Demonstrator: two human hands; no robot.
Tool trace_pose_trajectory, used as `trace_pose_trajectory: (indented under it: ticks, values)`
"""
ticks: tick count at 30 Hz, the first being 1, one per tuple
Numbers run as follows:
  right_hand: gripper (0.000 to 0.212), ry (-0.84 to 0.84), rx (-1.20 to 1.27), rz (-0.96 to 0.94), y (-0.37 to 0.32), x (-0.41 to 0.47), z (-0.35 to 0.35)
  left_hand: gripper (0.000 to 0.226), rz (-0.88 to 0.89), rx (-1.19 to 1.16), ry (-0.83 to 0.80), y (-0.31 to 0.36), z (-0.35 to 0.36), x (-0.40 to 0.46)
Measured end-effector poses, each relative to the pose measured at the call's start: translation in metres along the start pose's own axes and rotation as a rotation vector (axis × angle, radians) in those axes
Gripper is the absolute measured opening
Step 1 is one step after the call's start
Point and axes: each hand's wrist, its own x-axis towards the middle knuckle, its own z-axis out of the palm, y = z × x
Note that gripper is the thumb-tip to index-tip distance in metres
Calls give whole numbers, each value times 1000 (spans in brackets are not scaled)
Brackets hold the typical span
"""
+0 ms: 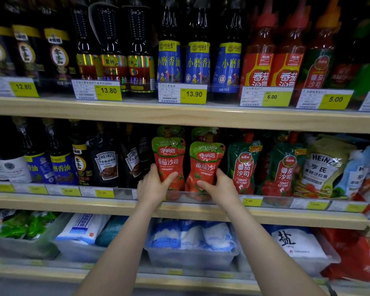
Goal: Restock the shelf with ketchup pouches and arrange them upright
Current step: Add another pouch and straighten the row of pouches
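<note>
On the middle shelf [179, 207], two Heinz black pepper sauce pouches [105, 165] stand left of the fingers. The left hand [153, 186] grips the left ketchup pouch [169, 159], thumb across its front. Just beside it, the right hand [219, 186] grips the right ketchup pouch [205, 165] the same way. Both stand upright, with two more pouches visible behind them. Right of the fingers stand two green-topped ketchup pouches [244, 167].
</note>
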Motion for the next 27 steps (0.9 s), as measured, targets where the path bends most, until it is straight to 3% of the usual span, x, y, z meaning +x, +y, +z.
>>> trace_pose_trajectory:
  ticks: [7,10,13,16,20,23,27]
  values:
    - [54,98,95,-99,5,-15,-11,70,37,-243,33,1,-1,-7]
    - [46,275,38,-196,19,-28,-35,81,113,-149,282,17,-3,-24]
    - [50,440,22,-172,33,-32,-58,75,231,-78,497,46,10,-52]
    - [72,441,-16,-80,43,-27,-63,76,224,-138,371,72,33,-69]
    - [88,365,-148,67,50,-18,-61,93,61,-131,211,90,51,-63]
    - [73,365,-259,107,49,-10,-61,95,-49,-79,143,95,59,-57]
    - [56,348,-280,80,50,-7,-61,79,-118,6,124,97,65,-53]
